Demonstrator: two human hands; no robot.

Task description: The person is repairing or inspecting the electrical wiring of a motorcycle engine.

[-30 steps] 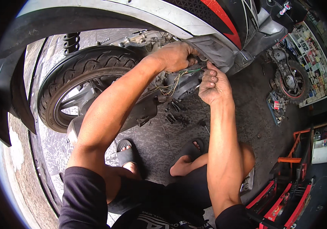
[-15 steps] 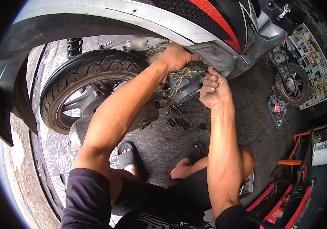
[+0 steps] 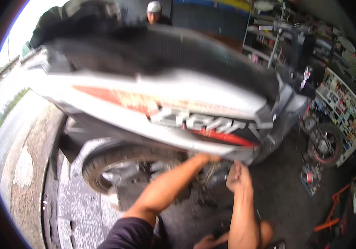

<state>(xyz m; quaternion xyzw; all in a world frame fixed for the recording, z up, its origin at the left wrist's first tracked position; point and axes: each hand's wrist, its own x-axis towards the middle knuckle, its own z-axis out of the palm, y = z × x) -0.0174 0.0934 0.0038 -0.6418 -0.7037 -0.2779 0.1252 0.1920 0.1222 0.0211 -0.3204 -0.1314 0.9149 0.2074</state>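
Note:
A scooter with a white, black and red side panel (image 3: 165,116) stands before me, smeared by motion. My left hand (image 3: 207,159) reaches under the panel's lower edge, its fingers hidden behind the bodywork. To its right my right hand (image 3: 239,176) is raised just below the same edge, fingers curled and thumb pressed in a pinch. Thin loose wires (image 3: 205,174) hang between the two hands; the pinched wire itself is blurred now but showed at the right fingertips a moment ago. The rear wheel (image 3: 97,170) lies left of my arms.
Behind the seat a person in a light cap (image 3: 154,8) is partly visible. Shelves (image 3: 265,37) line the back right. Another wheel with machine parts (image 3: 325,143) and an orange-red metal stand (image 3: 331,216) are at the right. Small dark parts (image 3: 207,202) lie on the floor.
The view has tilted upward, bringing the seat, the whole side panel and a person behind into sight. Both hands stay at the panel's lower edge, lower in the picture.

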